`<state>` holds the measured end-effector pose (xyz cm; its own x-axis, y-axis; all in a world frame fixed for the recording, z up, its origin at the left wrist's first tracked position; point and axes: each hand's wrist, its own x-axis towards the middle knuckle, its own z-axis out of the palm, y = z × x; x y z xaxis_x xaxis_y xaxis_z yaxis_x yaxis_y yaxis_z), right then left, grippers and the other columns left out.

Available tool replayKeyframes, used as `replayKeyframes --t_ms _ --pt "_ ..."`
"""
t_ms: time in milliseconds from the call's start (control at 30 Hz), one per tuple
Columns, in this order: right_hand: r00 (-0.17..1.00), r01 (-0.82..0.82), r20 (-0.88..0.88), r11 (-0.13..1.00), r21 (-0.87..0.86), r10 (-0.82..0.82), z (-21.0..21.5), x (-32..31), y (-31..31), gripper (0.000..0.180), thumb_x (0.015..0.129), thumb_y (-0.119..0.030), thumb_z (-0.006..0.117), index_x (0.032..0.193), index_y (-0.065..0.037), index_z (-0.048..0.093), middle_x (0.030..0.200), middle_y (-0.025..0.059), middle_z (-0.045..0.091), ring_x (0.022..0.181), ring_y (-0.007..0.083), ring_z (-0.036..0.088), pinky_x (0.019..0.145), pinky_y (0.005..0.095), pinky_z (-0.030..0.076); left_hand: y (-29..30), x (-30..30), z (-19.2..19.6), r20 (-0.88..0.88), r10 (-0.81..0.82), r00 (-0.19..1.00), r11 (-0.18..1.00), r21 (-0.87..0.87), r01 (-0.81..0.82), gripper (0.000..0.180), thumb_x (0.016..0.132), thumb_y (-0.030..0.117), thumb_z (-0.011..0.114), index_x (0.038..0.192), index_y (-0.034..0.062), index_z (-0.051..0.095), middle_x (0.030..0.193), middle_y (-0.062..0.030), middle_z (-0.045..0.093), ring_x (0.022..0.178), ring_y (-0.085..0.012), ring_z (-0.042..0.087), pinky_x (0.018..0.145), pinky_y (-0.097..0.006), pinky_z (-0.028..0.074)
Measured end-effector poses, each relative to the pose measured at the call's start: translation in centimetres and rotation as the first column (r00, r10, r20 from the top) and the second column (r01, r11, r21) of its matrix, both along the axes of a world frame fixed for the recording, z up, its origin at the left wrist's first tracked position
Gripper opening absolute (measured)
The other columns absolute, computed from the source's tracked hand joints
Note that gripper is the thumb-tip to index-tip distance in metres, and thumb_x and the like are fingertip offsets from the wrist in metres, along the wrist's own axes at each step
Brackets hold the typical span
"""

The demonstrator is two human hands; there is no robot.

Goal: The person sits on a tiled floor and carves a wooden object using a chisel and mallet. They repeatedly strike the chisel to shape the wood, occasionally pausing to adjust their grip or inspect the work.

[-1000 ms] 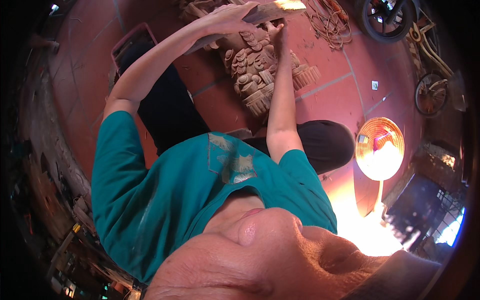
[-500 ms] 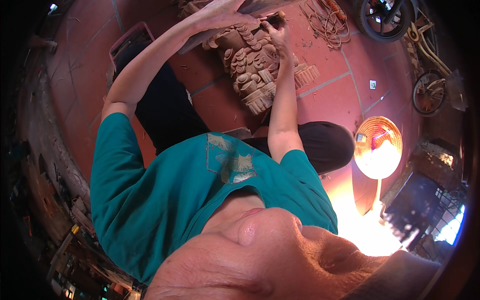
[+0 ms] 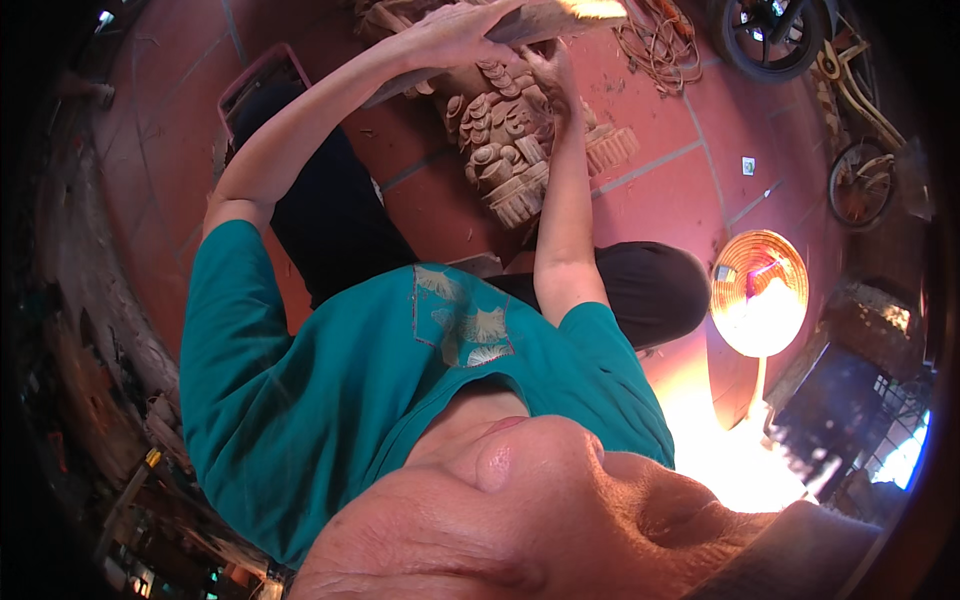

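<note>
My left hand (image 3: 462, 32) is closed over a long, brownish wooden piece (image 3: 555, 22), held slantwise with its brightly lit end up to the right. Just below that end is my right hand (image 3: 552, 78), its fingers bent close together; a dark bit shows at them, but what they hold is hidden. Under both hands, an ornately carved wooden block (image 3: 500, 140) lies on the floor between my legs, covered in rounded, scroll-like relief. My right forearm passes in front of part of it.
A coiled orange-brown cord (image 3: 660, 45) lies beyond my right hand. A black wheel (image 3: 770, 35) and a smaller spoked wheel (image 3: 862, 185) stand at right. Near my right knee a round lamp (image 3: 760, 290) glows. A pink-framed item (image 3: 265, 75) sits at left on the red tiles (image 3: 640, 210).
The wooden piece has shifted, and its lit end now reaches further over my right hand. My right hand has lowered slightly; the dark item at its fingertips is now mostly covered.
</note>
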<state>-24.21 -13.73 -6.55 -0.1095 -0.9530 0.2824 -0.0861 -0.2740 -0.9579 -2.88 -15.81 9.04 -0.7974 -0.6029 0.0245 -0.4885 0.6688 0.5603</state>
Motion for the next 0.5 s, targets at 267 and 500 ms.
replayKeyframes --t_ms 267,500 --pt "1.0 -0.009 0.008 1.0 -0.01 0.009 -0.7 -1.0 -0.2 0.029 0.091 -0.004 0.073 0.117 0.0 0.061 0.105 0.0067 0.071 0.094 0.0154 0.067 0.084 0.0313 0.054 2.6 -0.4 5.0 -0.055 0.123 0.991 0.963 0.248 -0.106 0.075 0.088 0.029 0.072 0.15 0.0091 0.035 0.114 -0.0272 0.067 0.1 -0.0414 0.069 0.082 -0.049 0.056" --pt "0.993 0.068 0.069 0.93 0.361 -0.099 -1.6 -2.6 0.8 0.027 0.094 -0.004 0.07 0.117 -0.002 0.058 0.103 0.0083 0.07 0.091 0.0178 0.07 0.073 0.0308 0.059 1.3 0.5 2.1 -0.037 0.135 0.99 0.97 0.208 -0.125 0.078 0.088 0.028 0.072 0.152 0.0109 0.032 0.108 -0.0259 0.069 0.063 -0.0315 0.071 0.05 -0.038 0.061"
